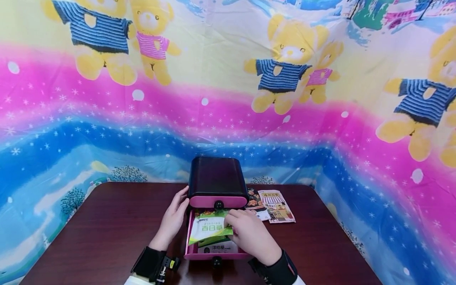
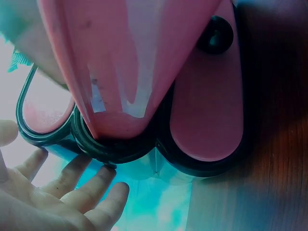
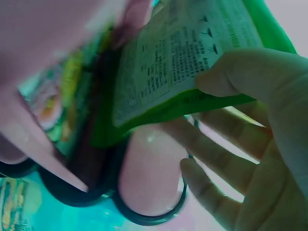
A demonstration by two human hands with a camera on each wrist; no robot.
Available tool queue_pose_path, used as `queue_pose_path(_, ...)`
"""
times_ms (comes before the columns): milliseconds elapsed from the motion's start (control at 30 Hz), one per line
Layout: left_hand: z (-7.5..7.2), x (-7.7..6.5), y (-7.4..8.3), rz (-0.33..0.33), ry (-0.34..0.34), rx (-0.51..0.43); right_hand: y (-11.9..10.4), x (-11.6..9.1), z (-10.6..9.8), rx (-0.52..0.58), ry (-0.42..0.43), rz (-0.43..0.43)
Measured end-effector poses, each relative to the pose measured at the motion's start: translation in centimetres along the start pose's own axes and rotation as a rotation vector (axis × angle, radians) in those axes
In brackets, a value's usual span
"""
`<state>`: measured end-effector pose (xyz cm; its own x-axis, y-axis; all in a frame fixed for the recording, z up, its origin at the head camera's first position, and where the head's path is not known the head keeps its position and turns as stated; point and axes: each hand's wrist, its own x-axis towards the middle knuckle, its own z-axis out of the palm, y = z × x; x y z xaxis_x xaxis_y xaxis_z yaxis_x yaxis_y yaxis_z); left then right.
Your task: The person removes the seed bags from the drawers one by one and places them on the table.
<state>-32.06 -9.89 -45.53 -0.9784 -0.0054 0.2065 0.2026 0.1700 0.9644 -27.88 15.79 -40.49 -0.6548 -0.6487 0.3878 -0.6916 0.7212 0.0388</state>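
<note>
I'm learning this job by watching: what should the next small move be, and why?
Probably lower the flat green-and-white packet into the open pink drawer: the right hand pinches it over that drawer, where another printed packet already lies, and the left hand is at the rounded black cabinet's side.

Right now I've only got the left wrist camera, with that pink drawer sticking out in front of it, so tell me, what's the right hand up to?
Observer: The right hand pinches a green-and-white packet over the open drawer.
Operator: Okay, and is there anything inside that drawer?
Observer: Yes, the head view shows another packet lying in it, below the held one.
Operator: And on the table beside the drawer unit?
Observer: A cream packet and a darker packet lie to its right.
</note>
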Motion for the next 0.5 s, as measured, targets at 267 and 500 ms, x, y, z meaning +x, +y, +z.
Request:
queue_pose_path(267,0.0,0.1,-0.1,0.007,0.004,0.022,-0.3,-0.4,-2.1,0.064,0.264,-0.046)
queue_pose_path(500,0.0,0.0,-0.1,0.014,0.007,0.018,0.3,-0.9,-3.6,0.169,0.429,0.004)
